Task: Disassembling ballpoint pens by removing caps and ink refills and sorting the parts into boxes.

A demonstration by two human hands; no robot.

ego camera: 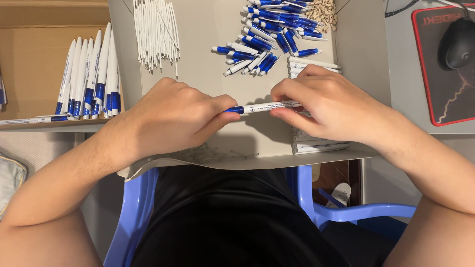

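Both hands hold one white pen with a blue end (262, 107) level above a grey cardboard sheet (208, 59). My left hand (173, 116) pinches its blue end between thumb and fingers. My right hand (321, 106) grips the white barrel. Just beyond the hands lies a heap of blue-and-white pen parts (272, 34), and white barrels (314, 65) lie stacked beside my right hand.
A bundle of thin white refill tubes (156, 32) lies at the sheet's far left. Finished pens (89, 79) stand in a row in a cardboard box on the left. Small springs (324, 12) lie far right. A mouse (457, 44) sits on a black pad. Blue plastic chair (138, 207) below.
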